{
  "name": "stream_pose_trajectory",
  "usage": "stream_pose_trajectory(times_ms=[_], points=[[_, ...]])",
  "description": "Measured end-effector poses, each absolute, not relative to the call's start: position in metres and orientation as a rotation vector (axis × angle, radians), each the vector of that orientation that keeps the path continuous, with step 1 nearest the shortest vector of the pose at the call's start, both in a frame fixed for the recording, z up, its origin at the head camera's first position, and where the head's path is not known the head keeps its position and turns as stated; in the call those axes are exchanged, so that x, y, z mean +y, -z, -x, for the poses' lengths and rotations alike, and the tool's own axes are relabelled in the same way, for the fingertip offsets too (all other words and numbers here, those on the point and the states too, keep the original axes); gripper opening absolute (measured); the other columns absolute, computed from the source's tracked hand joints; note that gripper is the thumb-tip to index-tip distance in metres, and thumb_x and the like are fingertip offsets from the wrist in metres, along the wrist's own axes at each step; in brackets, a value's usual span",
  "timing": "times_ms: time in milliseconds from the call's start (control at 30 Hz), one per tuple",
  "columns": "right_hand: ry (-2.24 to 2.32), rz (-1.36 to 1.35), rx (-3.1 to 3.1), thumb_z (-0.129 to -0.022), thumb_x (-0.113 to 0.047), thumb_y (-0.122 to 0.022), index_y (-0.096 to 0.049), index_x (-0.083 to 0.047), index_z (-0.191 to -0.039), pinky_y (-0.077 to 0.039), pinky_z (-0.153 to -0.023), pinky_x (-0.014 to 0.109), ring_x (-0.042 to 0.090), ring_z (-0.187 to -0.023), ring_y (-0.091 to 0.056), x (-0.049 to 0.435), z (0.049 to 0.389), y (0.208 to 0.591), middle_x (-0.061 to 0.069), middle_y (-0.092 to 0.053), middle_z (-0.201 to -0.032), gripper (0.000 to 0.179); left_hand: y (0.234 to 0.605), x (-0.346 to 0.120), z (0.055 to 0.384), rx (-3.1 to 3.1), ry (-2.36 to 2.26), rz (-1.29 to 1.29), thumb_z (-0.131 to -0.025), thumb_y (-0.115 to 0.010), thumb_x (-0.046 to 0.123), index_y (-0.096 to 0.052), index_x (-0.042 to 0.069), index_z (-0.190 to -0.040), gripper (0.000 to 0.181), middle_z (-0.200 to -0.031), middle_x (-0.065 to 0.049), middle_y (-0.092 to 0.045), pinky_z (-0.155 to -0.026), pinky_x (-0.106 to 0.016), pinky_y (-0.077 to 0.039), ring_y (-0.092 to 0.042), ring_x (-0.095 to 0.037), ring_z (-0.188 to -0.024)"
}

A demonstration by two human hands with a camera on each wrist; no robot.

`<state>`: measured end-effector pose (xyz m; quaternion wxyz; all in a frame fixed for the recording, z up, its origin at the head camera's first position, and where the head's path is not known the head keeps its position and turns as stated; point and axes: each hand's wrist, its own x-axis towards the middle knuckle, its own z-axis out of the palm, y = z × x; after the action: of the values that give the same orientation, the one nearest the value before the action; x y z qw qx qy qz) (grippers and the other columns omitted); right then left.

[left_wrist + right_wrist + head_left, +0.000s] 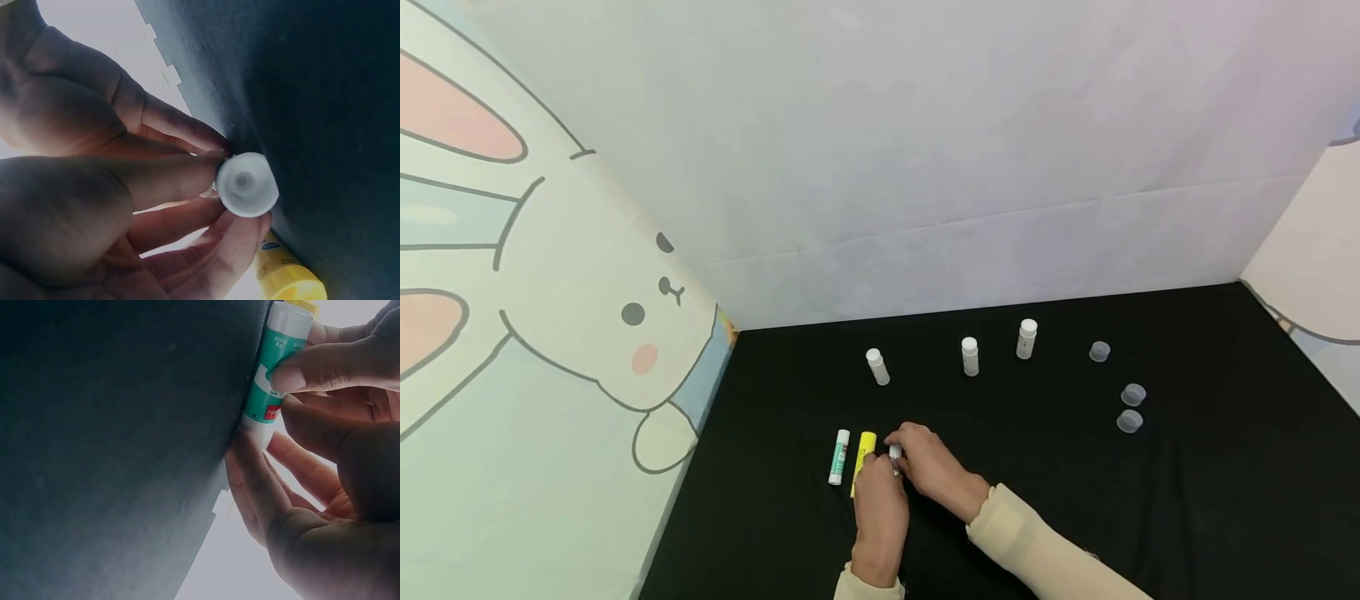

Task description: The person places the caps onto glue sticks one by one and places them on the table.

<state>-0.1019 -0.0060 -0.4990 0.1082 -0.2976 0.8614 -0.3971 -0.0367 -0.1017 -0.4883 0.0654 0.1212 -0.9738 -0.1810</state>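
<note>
My left hand (882,504) pinches a green and white glue stick (272,375) between thumb and fingers, low over the black cloth. At its far end, the thumb and index finger of my right hand (936,467) grip the white cap. In the left wrist view the round white base of this glue stick (248,185) faces the camera. A yellow glue stick (865,448) lies just left of it, partly hidden by the left hand. Further left lies another green and white glue stick (839,457), parallel to the yellow one.
Behind the hands stand three small white bottles (877,367), (970,357), (1027,339) with white caps. To the right are three small clear cups (1100,351), (1133,394), (1129,421). A black cloth (1045,517) covers the table, with a pale wall (962,150) behind.
</note>
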Motion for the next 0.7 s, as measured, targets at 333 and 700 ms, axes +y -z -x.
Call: stream_pose_trajectory(times_ms=[333,700], points=[[1.235,0.865,2.526,-0.093,0.013,-0.071,-0.071,0.009,-0.123,-0.06,-0.089,0.048,0.034,-0.104,-0.071,0.004,0.101,0.498,0.019,-0.07,-0.114,0.03,0.487,-0.101,0.039,-2.91,0.538,-0.308,-0.086,-0.082,-0.003,-0.073,-0.002,-0.09,0.01,-0.087,-0.013,-0.062,-0.072,-0.044,-0.059,-0.068,-0.033,-0.078],[1.266,0.767,2.608,-0.094,0.007,-0.074,-0.073,0.004,-0.123,-0.06,-0.087,0.046,0.03,-0.104,-0.071,0.027,0.105,0.491,0.015,-0.071,-0.118,0.029,0.484,-0.098,0.05,-2.776,0.709,-0.217,-0.09,-0.08,-0.002,-0.072,-0.011,-0.114,0.026,-0.11,-0.024,-0.073,-0.086,-0.05,-0.061,-0.073,-0.04,-0.1]])
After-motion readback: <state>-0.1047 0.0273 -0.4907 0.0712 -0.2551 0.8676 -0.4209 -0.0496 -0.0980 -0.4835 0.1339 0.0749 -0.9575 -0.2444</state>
